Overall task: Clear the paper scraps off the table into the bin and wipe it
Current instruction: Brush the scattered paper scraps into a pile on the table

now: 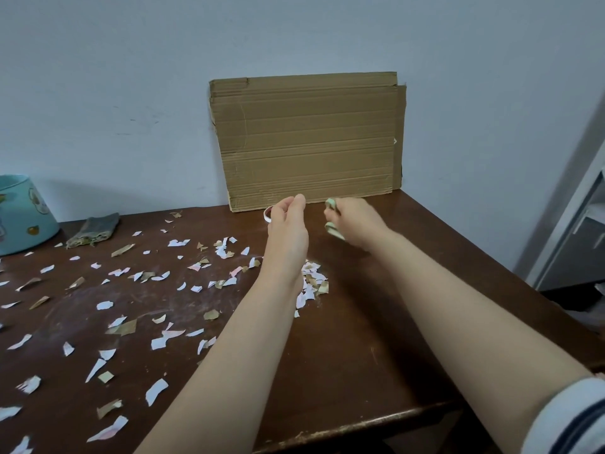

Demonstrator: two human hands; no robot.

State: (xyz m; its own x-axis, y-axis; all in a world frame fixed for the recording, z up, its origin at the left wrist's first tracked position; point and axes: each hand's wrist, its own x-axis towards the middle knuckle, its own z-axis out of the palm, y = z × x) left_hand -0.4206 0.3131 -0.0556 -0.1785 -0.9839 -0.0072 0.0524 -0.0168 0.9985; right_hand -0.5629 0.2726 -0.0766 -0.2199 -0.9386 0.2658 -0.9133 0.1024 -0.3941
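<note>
Pale wall point(131, 93) backed the dark bench point(376, 322), paper scraps point(157, 280) strewn left toward the bin point(23, 217). Fingers of the right hand point(355, 224) clutched a greenish wad point(333, 231) (cloth, perhaps); those of the left hand point(288, 231) lay together. Best raking scraps into one heap first.

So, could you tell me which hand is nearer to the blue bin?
Left. The left hand is well right of the bin; the right hand, gripping a green wad, is even farther right.
</note>
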